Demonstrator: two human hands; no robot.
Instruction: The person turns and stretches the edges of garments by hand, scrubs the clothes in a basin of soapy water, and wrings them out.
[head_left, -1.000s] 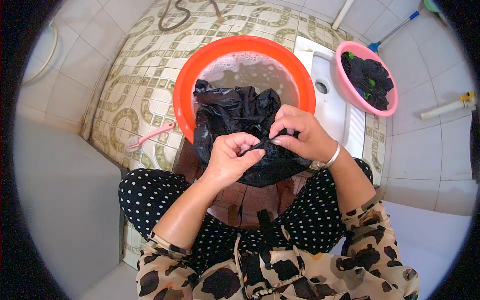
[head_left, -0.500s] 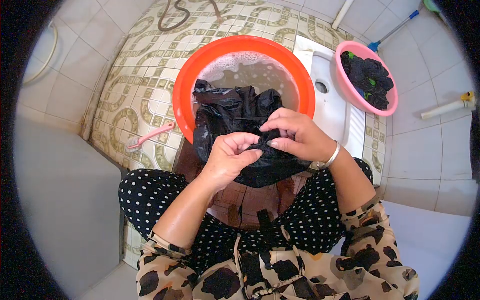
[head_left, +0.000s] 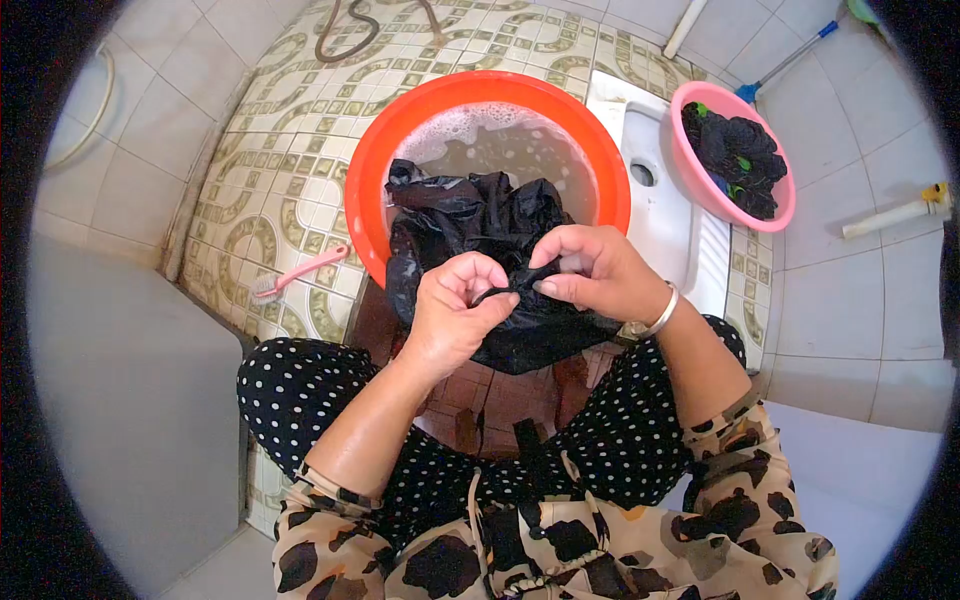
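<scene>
A wet black garment (head_left: 450, 220) lies bunched over the near rim of a red-orange basin (head_left: 368, 150), part of it in cloudy, sudsy water (head_left: 490, 150) and part hanging outside. Between thumb and fingers, my left hand (head_left: 458, 302) pinches a small fold of the cloth. Close beside it, my right hand (head_left: 595, 268), with a silver bangle on the wrist, pinches the same fold from the other side. The garment's exact kind cannot be made out.
On the tiled floor left of the basin lies a pink scrubbing brush (head_left: 300, 275). A pink basin (head_left: 684, 165) holding dark wet clothes rests over the white squat toilet (head_left: 710, 255) at right. A hose (head_left: 345, 50) curls at the back; a grey panel (head_left: 140, 400) stands at left.
My hands have shifted slightly, the right one a little to the right. The pinched fold of black cloth now shows more stretched between my fingertips.
</scene>
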